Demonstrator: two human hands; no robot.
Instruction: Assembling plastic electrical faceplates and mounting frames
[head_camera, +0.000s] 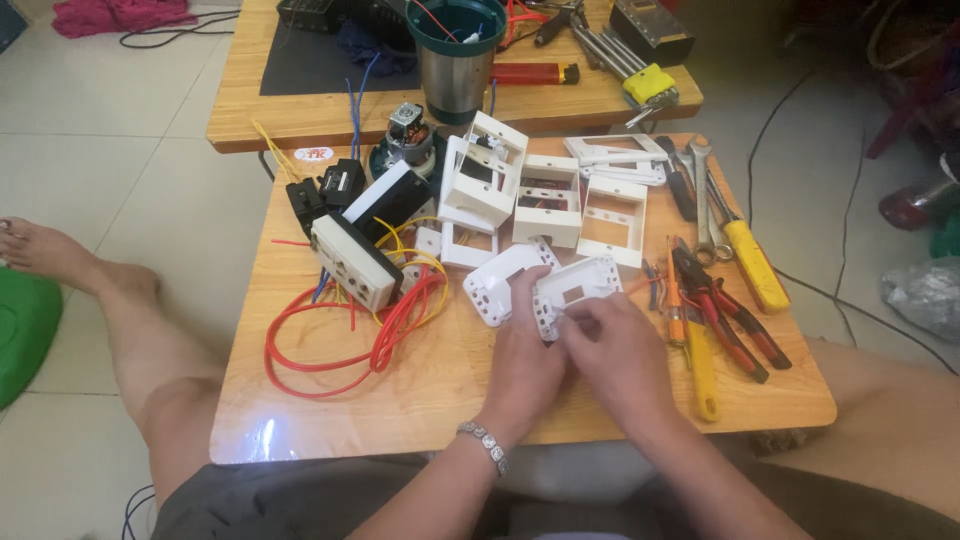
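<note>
Head view: both hands, left hand (525, 360) and right hand (615, 350), grip white faceplate (580, 285).

White socket plates (560, 285), red wire (330, 345), yellow-handled screwdriver (755, 265), wooden table (440, 390).

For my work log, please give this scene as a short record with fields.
Left hand: left hand holds a white plastic cover plate
Right hand: right hand holds a white plastic frame plate with a rectangular opening
Surface: small wooden table
Left of hands: looped red wires, white switch block
Behind hands: white plastic box frames
Right of hands: red-handled pliers, yellow-handled screwdriver
</note>
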